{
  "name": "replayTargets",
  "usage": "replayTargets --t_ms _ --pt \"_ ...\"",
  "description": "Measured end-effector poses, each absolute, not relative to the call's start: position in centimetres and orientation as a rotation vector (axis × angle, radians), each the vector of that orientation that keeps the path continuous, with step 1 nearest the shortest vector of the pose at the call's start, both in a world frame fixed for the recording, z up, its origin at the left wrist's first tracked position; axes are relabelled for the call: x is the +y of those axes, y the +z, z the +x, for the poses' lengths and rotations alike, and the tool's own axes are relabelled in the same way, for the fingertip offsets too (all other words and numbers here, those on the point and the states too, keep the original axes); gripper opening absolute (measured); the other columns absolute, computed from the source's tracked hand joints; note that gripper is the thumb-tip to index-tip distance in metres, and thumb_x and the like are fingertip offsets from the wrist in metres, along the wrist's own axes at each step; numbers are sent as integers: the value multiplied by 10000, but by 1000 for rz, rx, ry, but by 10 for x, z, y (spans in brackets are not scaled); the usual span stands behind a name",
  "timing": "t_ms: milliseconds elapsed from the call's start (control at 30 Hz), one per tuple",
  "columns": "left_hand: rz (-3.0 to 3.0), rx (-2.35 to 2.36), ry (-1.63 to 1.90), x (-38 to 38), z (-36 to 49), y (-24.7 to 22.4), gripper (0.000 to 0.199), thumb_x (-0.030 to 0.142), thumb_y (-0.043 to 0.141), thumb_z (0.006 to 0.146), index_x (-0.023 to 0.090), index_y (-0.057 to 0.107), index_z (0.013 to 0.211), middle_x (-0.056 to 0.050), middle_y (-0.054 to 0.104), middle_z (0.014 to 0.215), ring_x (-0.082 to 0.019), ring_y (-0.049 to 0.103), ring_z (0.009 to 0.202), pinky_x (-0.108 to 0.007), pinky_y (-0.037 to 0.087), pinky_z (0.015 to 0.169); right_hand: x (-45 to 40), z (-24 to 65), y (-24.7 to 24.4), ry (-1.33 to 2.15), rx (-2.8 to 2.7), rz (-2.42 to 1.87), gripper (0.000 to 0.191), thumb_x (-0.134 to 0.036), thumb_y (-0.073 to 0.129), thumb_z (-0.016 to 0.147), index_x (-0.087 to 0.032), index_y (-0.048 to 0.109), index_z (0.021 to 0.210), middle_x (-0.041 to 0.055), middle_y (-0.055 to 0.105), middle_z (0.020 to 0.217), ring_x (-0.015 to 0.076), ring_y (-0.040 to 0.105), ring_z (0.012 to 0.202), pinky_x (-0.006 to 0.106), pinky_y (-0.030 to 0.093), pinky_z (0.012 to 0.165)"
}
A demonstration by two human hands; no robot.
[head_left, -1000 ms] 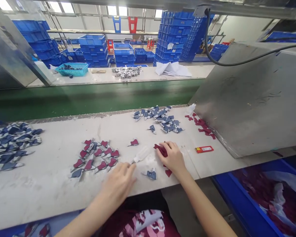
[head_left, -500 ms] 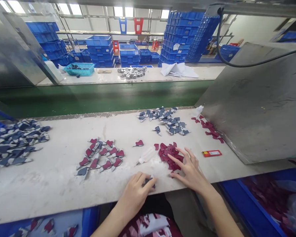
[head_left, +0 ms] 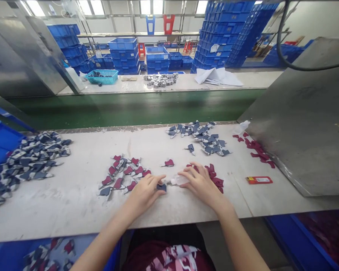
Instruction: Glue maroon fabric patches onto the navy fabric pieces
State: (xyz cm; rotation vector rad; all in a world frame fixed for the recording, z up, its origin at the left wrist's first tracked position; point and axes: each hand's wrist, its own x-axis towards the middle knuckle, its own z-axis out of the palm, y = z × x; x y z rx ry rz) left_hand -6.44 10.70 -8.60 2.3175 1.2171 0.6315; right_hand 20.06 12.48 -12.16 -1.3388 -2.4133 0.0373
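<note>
My left hand [head_left: 147,191] pinches a dark blue-grey piece [head_left: 161,187] over the middle of the worktable [head_left: 81,210]. Just to the right, my right hand [head_left: 197,180] has its fingers closed around a small clear bottle [head_left: 181,180], whose thin tip points left toward that piece. Partly behind my right hand lies a pile of maroon pieces [head_left: 214,177]. A single maroon-topped piece [head_left: 168,163] rests above the gap between my hands. Left of my left hand, several maroon-topped pieces [head_left: 118,183] form a loose cluster.
Blue-grey pieces are heaped at the left [head_left: 42,154] and back right [head_left: 206,137]. A red packet [head_left: 259,180] lies at the right, near a slanted metal panel [head_left: 307,124]. Blue bins [head_left: 313,241] stand below the table edge. A turquoise basket [head_left: 102,77] sits across the green strip.
My right hand has moved left from the maroon pile and closed on the clear bottle. My left hand has lifted its blue-grey piece away from the front edge. The view has shifted.
</note>
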Motion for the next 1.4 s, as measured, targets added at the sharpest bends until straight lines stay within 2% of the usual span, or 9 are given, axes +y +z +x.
replayTargets --t_ms 200,333,533,633,733,900,1100,1267,1400 --pt "2644 1075 298 196 -27 -58 360 252 623 940 182 578 1291 -119 667 1172 -287 589 1129 -393 507 926 83 239 -113 89 -1811 -1524 353 -516 612 927 -252 686 1149 92 709 1020 285 608 981 441 529 863" --pt "2700 1028 54 222 -13 -74 157 224 630 896 180 687 1035 -104 663 1065 -265 618 988 -372 513 868 60 232 -115 362 -1399 -1548 343 -509 704 838 -231 717 1039 65 727 960 250 668 866 361 560 730" --pt "2665 1301 198 187 -81 -89 213 140 472 882 181 634 1014 -120 632 1097 -288 574 1048 -488 463 956 59 207 -132 797 -1051 -1340 399 -492 781 732 -186 734 984 86 738 927 252 684 811 333 554 661" --pt "2686 1464 259 169 -115 -87 242 109 451 867 187 639 998 -123 644 1074 -308 566 1068 -514 447 970 67 195 -131 857 -915 -1305 436 -455 796 730 -194 697 1065 69 709 926 193 639 745 285 505 612" --pt "2745 1580 340 153 -115 -84 354 33 403 860 158 642 1089 -167 640 1149 -331 550 1133 -528 433 984 73 187 -131 866 -758 -1260 389 -417 802 736 -206 650 1025 1 630 790 125 551 629 243 443 561" --pt "2695 1388 261 123 -59 -89 355 133 578 893 158 573 1247 -140 631 1188 -323 548 1142 -493 460 987 71 186 -136 900 -653 -1189 333 -400 809 712 -173 676 916 2 596 738 104 488 578 236 387 511" --pt "2535 1473 394 99 -21 -111 170 119 622 924 185 598 1080 -100 647 1109 -298 575 1091 -454 515 923 65 186 -137 859 -542 -1177 311 -417 802 710 -163 725 871 78 708 856 134 569 618 252 417 522" --pt "2376 1461 604 86 -19 -126 131 157 602 958 178 563 1082 -69 682 983 -252 625 924 -384 559 787 65 176 -139 775 -511 -1232 320 -441 811 712 -150 678 712 18 644 621 111 511 504 226 374 446" --pt "2270 1420 702 87 -23 -130 140 148 652 930 183 583 1046 -57 700 969 -248 626 926 -383 559 797 62 166 -142 703 -640 -1379 342 -444 812 719 -133 675 676 5 600 540 133 537 496 249 420 472"
